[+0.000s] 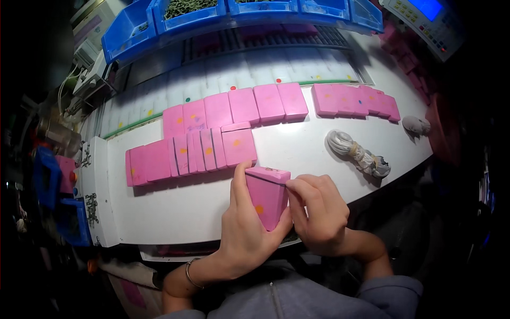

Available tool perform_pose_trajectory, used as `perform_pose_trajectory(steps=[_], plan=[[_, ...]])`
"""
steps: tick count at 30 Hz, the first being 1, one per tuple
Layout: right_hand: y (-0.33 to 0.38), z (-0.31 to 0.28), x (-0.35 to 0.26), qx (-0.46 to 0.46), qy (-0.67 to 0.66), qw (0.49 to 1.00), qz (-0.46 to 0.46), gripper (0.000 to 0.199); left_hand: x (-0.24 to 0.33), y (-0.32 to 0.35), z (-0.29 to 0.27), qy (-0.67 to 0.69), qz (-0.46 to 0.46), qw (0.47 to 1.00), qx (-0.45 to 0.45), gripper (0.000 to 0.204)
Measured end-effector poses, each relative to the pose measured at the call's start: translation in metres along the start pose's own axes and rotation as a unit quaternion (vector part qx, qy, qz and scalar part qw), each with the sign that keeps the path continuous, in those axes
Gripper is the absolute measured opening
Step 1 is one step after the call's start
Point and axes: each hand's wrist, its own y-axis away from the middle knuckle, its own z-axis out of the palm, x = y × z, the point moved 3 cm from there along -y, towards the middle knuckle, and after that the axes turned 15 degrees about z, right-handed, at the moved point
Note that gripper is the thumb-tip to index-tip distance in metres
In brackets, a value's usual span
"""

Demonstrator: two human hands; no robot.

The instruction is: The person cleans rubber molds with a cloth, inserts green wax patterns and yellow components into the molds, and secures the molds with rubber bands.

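My left hand is wrapped round a pink block, held tilted above the near edge of the white table. A thin dark band runs across the block near its upper end, and an orange dot marks its face. At the block's right edge, my right hand pinches thumb and forefinger together where the band meets the side. Just beyond lies a front row of pink blocks, several with dark bands round them. Another row of pink blocks stands behind it.
A shorter row of pink blocks sits at the right. Nearer is a tied white bundle, with a grey lump by a reddish bowl. Blue bins line the back; a device with a blue screen stands far right.
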Motion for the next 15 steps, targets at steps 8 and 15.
perform_pose_trajectory(steps=[8,15], plan=[[-0.01,0.002,0.019,-0.052,-0.037,0.998,0.025,0.017,-0.007,0.003,0.005,-0.055,0.006,0.998,-0.023,0.085],[-0.01,0.002,0.046,-0.328,-0.415,0.778,0.338,0.005,-0.018,-0.002,-0.005,0.08,0.014,0.995,-0.058,0.077]])
